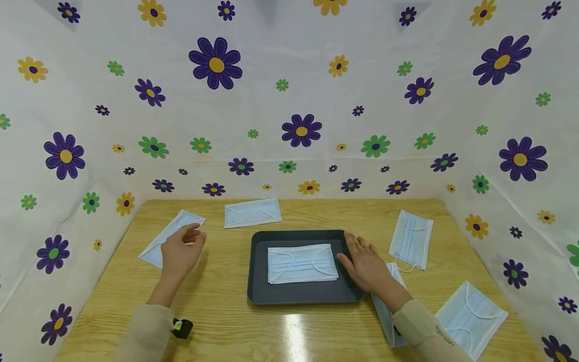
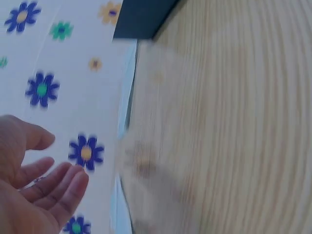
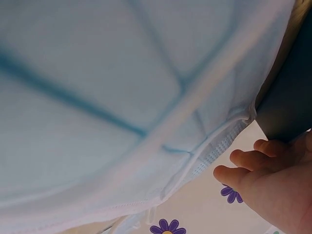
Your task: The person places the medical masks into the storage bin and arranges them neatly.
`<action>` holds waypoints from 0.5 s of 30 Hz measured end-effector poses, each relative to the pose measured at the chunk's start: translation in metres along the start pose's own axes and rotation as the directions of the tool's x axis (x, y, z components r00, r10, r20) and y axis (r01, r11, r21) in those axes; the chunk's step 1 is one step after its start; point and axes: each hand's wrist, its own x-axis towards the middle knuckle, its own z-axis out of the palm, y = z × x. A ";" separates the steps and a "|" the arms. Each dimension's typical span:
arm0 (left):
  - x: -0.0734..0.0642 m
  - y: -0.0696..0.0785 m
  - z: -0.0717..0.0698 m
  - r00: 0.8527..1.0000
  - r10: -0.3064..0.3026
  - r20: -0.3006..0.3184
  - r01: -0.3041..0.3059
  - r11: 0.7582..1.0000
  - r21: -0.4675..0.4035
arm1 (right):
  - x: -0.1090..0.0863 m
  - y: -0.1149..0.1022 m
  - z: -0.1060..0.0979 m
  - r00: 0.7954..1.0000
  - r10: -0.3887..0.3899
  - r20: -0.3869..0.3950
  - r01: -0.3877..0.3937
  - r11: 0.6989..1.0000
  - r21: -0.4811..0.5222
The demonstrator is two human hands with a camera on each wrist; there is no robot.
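A dark grey tray (image 1: 307,295) lies on the wooden table with light blue face masks (image 1: 302,264) stacked flat inside it. My right hand (image 1: 367,266) rests against the tray's right rim, its fingers extended. Partly under the right forearm lies another face mask (image 1: 384,319); one fills much of the right wrist view as a close mask (image 3: 97,136). My left hand (image 1: 181,251) hovers over a face mask (image 1: 156,249) on the left, fingers loosely bent. In the left wrist view, nothing is between the left hand's (image 2: 44,180) thumb and fingers.
One face mask (image 1: 253,213) lies behind the tray. To the right are a tilted face mask (image 1: 411,239) and, nearer the front, a face mask (image 1: 472,317). A flower-printed white cloth (image 1: 271,50) walls the table at the back and sides.
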 end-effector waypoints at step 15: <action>-0.001 -0.069 -0.064 0.987 -0.153 -0.055 0.162 0.954 0.252 | 0.000 -0.002 -0.003 1.000 0.001 0.013 -0.001 1.000 0.007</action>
